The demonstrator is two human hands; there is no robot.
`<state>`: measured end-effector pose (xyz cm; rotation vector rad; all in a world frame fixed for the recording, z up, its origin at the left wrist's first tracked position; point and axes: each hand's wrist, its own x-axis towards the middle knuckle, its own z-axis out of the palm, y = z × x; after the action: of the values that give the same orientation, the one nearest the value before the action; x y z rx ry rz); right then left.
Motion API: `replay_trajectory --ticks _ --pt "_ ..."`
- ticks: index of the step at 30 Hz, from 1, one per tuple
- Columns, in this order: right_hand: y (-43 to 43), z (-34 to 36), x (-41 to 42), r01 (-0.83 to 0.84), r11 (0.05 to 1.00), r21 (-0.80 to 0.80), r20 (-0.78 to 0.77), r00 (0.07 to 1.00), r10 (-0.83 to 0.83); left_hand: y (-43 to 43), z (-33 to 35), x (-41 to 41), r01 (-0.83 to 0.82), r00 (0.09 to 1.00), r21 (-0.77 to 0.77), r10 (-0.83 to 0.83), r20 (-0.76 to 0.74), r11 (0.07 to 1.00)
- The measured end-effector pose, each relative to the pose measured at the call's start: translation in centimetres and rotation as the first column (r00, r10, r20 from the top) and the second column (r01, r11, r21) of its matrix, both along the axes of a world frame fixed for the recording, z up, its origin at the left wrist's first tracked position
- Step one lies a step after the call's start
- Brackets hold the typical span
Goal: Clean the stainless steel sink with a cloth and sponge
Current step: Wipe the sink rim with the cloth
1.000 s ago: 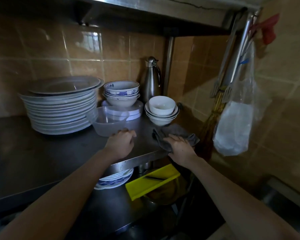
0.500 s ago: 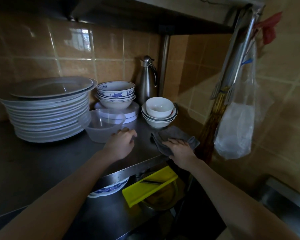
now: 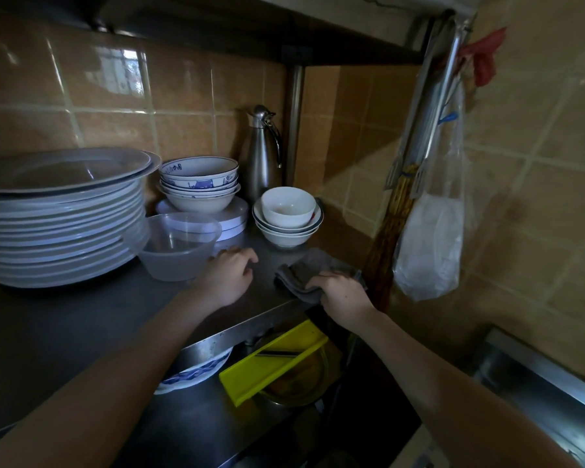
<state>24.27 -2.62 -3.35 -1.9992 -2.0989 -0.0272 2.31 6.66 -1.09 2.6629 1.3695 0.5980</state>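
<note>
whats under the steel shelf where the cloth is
A blue-patterned plate and a yellow board lying across a bowl. Further back, the shelf covers everything.

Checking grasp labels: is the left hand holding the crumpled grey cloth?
No, the right hand grips the crumpled grey cloth on the stainless steel shelf; the left hand rests empty beside it.

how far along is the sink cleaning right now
Done: nothing shows as cleaned. In hand: the right hand grips a crumpled grey cloth on the dark steel shelf; the left hand rests beside a clear plastic tub. Left: the stainless steel sink, only its edge showing lower right, has no hand on it, and no sponge is in view.
</note>
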Motion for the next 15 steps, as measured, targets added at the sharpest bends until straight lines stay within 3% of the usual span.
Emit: replay_trajectory --ticks 10,15 --pt "-4.3 0.9 0.9 0.055 0.998 0.021 -0.23 0.972 -0.049 -2.3 0.5 2.5 0.059 0.998 -0.018 -0.058 0.026 0.998" --pt "-6.7 1.5 1.7 0.124 0.991 0.051 -0.456 0.886 -0.088 -4.1 0.0 3.5 0.097 0.994 -0.013 -0.096 0.053 0.995"
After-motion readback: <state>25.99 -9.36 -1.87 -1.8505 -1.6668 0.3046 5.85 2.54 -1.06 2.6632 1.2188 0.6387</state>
